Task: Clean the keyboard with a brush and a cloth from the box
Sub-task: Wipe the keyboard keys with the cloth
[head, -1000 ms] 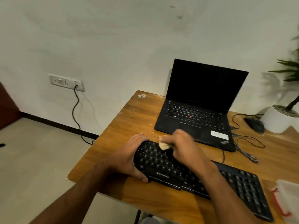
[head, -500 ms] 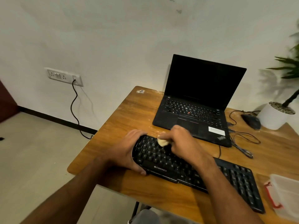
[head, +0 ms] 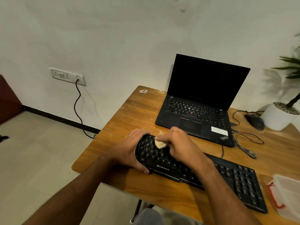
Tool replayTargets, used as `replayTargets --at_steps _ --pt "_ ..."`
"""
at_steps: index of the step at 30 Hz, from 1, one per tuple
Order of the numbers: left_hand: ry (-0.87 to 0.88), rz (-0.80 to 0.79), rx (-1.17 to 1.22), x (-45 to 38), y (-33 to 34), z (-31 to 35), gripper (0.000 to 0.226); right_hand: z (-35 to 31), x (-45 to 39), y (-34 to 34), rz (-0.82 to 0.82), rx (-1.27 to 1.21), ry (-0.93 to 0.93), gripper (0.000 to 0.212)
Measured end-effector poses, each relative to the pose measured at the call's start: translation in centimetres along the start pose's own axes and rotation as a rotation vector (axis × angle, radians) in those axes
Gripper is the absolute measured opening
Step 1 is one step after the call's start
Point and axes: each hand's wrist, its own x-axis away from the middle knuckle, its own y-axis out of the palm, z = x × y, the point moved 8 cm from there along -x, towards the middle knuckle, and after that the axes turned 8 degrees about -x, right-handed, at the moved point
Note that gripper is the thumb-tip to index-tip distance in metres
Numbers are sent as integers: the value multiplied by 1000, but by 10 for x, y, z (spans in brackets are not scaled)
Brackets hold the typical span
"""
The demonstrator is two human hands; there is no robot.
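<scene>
I am gripping the keyboard's (head: pixel 194 169) left end with my left hand (head: pixel 129 153) while my right hand (head: pixel 180 145) is pinching the cloth (head: pixel 159 143) against its far-left keys.

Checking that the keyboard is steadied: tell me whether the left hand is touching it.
Touching. The head view shows the left hand wrapped round the left end of the keyboard, fingers over its far edge and thumb on its near edge, with no gap.
</scene>
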Motion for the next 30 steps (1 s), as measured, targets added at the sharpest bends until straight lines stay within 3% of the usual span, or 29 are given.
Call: replayTargets --at_steps 5,9,14,19,24,30 --pt "-14 -8 -5 1 -1 1 132 1 3 30 -26 -1 -18 38" --pt "-22 -12 -2 1 0 -1 133 23 19 16 -148 21 62 49" --pt "-20 -1 -2 2 0 0 131 -1 4 4 -17 -23 -7 42" --pt "-38 -8 0 1 0 -1 133 2 14 27 -11 -42 -3 29" --pt "-51 -19 5 0 0 -2 134 20 30 2 -97 -8 117 49" --pt "-49 -2 14 3 -1 2 132 -20 11 28 -58 -92 -26 37"
